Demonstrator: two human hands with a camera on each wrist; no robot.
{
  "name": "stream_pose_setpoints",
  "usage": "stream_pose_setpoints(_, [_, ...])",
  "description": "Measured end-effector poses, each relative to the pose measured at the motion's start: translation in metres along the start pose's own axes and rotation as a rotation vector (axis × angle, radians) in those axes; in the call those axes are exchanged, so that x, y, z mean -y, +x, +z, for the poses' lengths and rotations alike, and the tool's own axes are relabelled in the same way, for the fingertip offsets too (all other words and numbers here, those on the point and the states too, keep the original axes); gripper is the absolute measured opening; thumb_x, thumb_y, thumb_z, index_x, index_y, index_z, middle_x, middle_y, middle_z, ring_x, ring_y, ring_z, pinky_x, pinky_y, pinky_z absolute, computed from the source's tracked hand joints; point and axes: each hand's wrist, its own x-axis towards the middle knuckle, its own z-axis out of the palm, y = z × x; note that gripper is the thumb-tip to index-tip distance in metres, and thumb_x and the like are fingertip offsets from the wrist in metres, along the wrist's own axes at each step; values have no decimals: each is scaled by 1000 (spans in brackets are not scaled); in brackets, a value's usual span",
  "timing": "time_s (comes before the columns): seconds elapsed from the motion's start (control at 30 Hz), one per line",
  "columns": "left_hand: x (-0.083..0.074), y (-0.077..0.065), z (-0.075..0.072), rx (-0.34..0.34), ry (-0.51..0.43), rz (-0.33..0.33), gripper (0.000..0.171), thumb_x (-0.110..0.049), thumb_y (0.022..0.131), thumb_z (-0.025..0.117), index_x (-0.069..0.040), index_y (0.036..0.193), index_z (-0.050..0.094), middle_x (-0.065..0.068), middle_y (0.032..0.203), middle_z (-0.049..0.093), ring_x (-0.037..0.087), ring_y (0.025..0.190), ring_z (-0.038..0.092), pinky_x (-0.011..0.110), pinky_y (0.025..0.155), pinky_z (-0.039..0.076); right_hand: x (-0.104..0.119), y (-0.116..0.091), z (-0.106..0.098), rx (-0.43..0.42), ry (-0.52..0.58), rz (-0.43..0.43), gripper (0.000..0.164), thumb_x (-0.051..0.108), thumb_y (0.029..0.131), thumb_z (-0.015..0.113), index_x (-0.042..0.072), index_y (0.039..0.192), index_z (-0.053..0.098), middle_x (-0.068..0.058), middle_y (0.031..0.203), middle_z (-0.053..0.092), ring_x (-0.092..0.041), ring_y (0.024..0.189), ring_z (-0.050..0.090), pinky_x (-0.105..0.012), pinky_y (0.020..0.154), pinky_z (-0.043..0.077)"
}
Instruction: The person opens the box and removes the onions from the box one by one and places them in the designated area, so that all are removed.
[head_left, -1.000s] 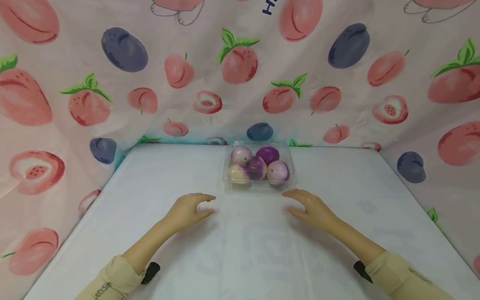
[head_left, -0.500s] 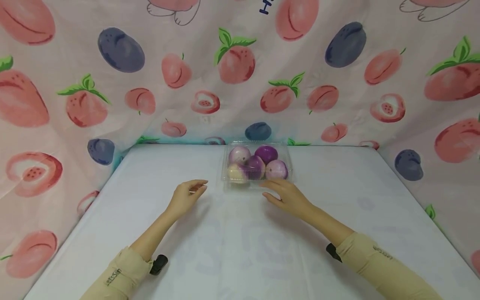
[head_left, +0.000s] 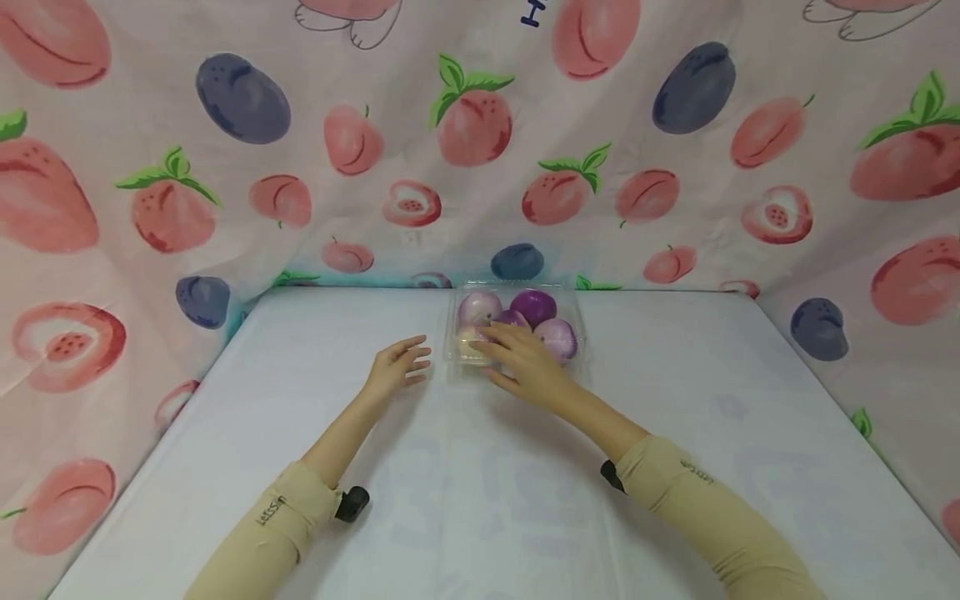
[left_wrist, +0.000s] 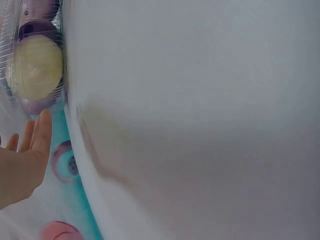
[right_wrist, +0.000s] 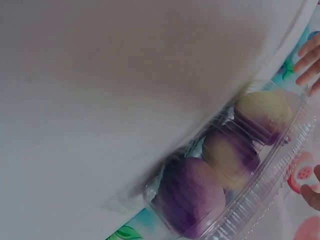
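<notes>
A clear plastic clamshell box [head_left: 568,307] sits at the far middle of the table, holding several round purple-and-cream vegetables. One is deep purple [head_left: 533,307]; a mostly cream one [left_wrist: 36,67] shows at the box's end in the left wrist view. My right hand [head_left: 531,371] reaches over the box's front, fingers loosely extended and overlapping the vegetables in the head view. Left of the box, my left hand [head_left: 392,367] is held with fingers spread and relaxed, apart from the box and holding nothing. The right wrist view shows the box's ridged rim [right_wrist: 260,185] and its lid closed over the contents.
A white cloth covers the table [head_left: 337,500]. Behind and at both sides hangs a pink curtain [head_left: 420,100] printed with peaches and plums, meeting the table's back edge close behind the box. A dark wrist camera [head_left: 352,504] hangs below the left sleeve.
My right hand has moved left and forward, from right of the box's front to over it. My left hand has moved forward to beside the box's left end. The box stays put.
</notes>
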Motion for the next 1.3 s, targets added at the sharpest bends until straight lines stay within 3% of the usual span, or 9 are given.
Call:
stream_pose_setpoints(0.13, [1, 9, 7, -6, -134, -97, 44, -17, 104, 33, -3, 145, 33, 23, 143, 43, 36, 128, 46, 41, 103, 43, 0, 12, 7, 67, -65, 51, 41, 29, 88, 65, 15, 126, 59, -14, 132, 55, -31, 126, 47, -56, 109, 30])
stream_pose_setpoints(0.37, [4, 18, 10, 22, -527, -203, 48, -19, 104, 30, -1, 148, 24, 24, 150, 29, 37, 137, 33, 40, 111, 33, 0, 30, 20, 164, -46, 109, 45, 33, 89, 64, 16, 129, 56, -15, 140, 49, -35, 132, 40, -60, 107, 28])
stream_pose_setpoints(0.5, [6, 20, 13, 58, -598, -238, 47, -17, 104, 29, 1, 147, 24, 24, 150, 26, 37, 138, 31, 41, 112, 31, -1, 39, 29, 222, -49, 124, 41, 33, 87, 66, 18, 125, 61, -14, 142, 47, -35, 133, 39, -59, 107, 29])
stream_pose_setpoints(0.6, [6, 21, 17, 92, -614, -274, 46, -15, 104, 29, 2, 146, 25, 24, 150, 26, 34, 134, 38, 39, 111, 32, -1, 43, 34, 252, -43, 147, 37, 31, 84, 69, 19, 118, 66, -12, 142, 48, -33, 132, 41, -56, 107, 32])
stream_pose_setpoints(0.73, [4, 22, 21, 126, -566, -285, 45, -11, 104, 30, 4, 146, 26, 23, 151, 27, 19, 105, 60, 30, 102, 43, 1, 48, 41, 264, -27, 193, 34, 31, 78, 73, 16, 110, 70, -11, 141, 48, -33, 130, 43, -55, 106, 33])
stream_pose_setpoints(0.93, [-1, 19, 23, 151, -539, -263, 44, -2, 102, 30, 7, 145, 24, 25, 148, 31, 6, 81, 64, 27, 100, 44, 4, 53, 47, 259, -84, 242, 30, 31, 75, 76, 16, 101, 71, -8, 137, 51, -33, 121, 50, -53, 102, 36])
stream_pose_setpoints(1.1, [0, 19, 22, 153, -596, -254, 44, 1, 101, 33, 9, 144, 26, 8, 104, 67, 7, 82, 67, 32, 103, 38, 3, 55, 48, 236, -32, 272, 21, 30, 76, 75, 15, 90, 73, -7, 134, 54, -33, 115, 53, -54, 101, 36])
stream_pose_setpoints(1.17, [0, 19, 22, 168, -611, -240, 45, 2, 100, 33, 10, 144, 24, 0, 87, 68, 7, 81, 67, 28, 100, 42, 3, 55, 49, 205, -3, 278, 18, 29, 76, 75, 13, 84, 73, -7, 131, 57, -33, 112, 54, -54, 99, 37])
stream_pose_setpoints(1.3, [0, 20, 23, 200, -640, -232, 47, 3, 100, 32, 11, 145, 18, -2, 84, 69, 6, 81, 67, 20, 88, 51, 4, 53, 52, 137, 33, 286, 13, 22, 77, 75, 10, 77, 71, -6, 125, 61, -32, 107, 55, -52, 95, 38])
